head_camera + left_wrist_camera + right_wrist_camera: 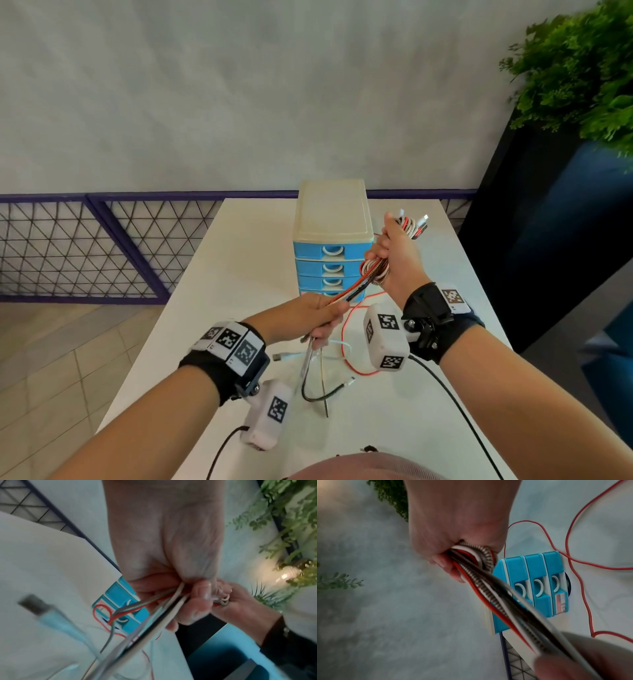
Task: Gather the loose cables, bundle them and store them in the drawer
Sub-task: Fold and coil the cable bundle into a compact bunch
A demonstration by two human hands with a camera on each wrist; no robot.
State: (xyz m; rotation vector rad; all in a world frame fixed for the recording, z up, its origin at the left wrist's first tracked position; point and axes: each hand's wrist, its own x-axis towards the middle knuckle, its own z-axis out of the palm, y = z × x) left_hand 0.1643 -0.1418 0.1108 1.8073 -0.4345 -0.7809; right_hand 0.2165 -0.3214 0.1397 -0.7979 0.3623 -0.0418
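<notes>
My right hand [399, 253] fisted round coiled bundle of red, white, black and braided cables [375, 269], 1 o'clock of blue plastic drawer unit [329, 267] on white counter [239, 274]. My left hand [322, 317] pinches trailing strands. Judged light, limp, springy; grip mid-coil, else loops slip.

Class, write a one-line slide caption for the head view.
Both hands, left and right, stretch a mixed red, white and black cable bundle before closed blue plastic drawers.
</notes>
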